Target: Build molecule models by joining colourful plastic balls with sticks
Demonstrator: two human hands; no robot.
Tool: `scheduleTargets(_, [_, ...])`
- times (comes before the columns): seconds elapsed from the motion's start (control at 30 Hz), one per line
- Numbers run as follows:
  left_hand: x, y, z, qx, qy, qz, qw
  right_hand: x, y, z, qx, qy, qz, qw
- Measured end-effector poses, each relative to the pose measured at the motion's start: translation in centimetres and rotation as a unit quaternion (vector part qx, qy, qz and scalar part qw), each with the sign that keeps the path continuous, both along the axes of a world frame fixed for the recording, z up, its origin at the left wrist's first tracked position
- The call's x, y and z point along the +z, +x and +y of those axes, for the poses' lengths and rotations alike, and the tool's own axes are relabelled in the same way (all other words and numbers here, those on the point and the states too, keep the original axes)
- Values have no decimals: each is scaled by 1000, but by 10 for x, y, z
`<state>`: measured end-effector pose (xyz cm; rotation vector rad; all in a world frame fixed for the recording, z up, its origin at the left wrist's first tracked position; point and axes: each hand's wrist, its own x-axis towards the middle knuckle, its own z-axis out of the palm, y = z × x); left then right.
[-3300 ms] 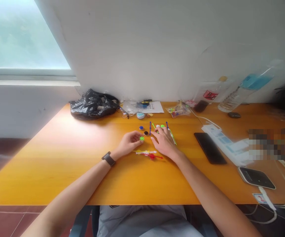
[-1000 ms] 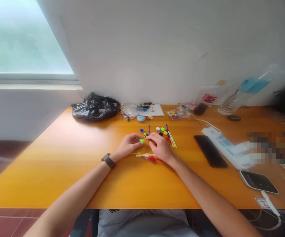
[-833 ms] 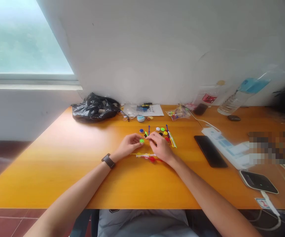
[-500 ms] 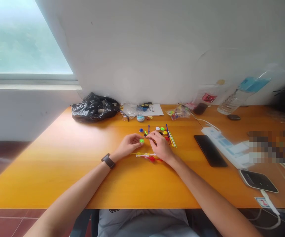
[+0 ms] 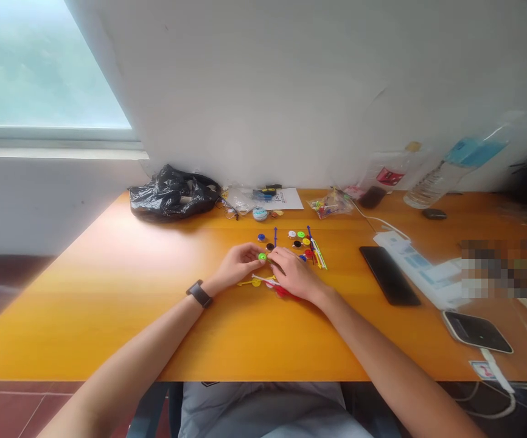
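Observation:
A bright green round plastic disc [image 5: 262, 257] is pinched in the fingertips of my left hand [image 5: 241, 263], which wears a black wristband. Close beside it, my right hand [image 5: 294, 272] has its fingers closed on the slim green arrow, now mostly hidden by them. Just in front of my right hand lie a yellow arrow with a yellow disc [image 5: 256, 282], a white arrow [image 5: 263, 278] and a red disc [image 5: 281, 291], partly covered. Beyond my hands are a black disc [image 5: 270, 246], a blue disc [image 5: 261, 237] and an upright-pointing blue arrow [image 5: 275, 236].
More discs [image 5: 300, 234] and several coloured arrows [image 5: 318, 255] lie right of centre. A black phone [image 5: 389, 275], a power strip [image 5: 409, 261] and cables are at the right. A black plastic bag [image 5: 172, 193], a paper sheet [image 5: 291, 198] and bottles [image 5: 432, 182] stand along the wall.
My right hand has come down and closer to the green disc, and the green arrow's tip has gone from sight. The view has shifted slightly.

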<state>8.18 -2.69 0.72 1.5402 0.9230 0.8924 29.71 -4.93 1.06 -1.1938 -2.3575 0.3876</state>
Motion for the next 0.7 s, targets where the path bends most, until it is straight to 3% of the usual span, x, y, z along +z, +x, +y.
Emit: scheduleTargets(0.7, [0,0,0,-16,14,11,1000,-1,1,1,3,10,-12,1000])
